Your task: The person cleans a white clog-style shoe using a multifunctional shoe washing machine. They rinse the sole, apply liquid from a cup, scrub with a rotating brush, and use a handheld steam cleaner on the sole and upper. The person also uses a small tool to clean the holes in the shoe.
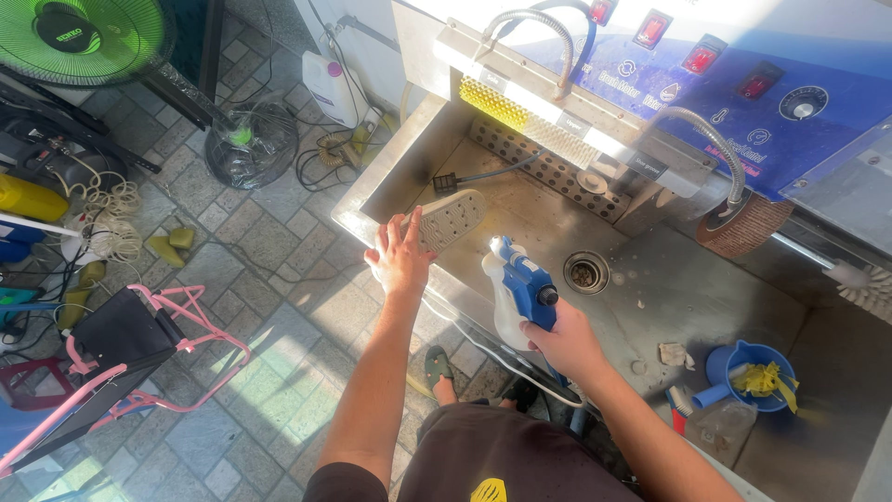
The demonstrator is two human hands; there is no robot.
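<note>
My left hand holds a beige shoe insole by its near end, over the left rim of a steel wash sink. My right hand grips a blue and white spray gun, its nozzle pointing up towards the insole. A thin hose runs down from the gun past my legs. The two hands are about a hand's width apart.
The sink has a round drain, a blue tub with brushes at right, a round brush wheel and flexible metal hoses under a blue control panel. On the paved floor stand a green fan, a pink frame, a white jug.
</note>
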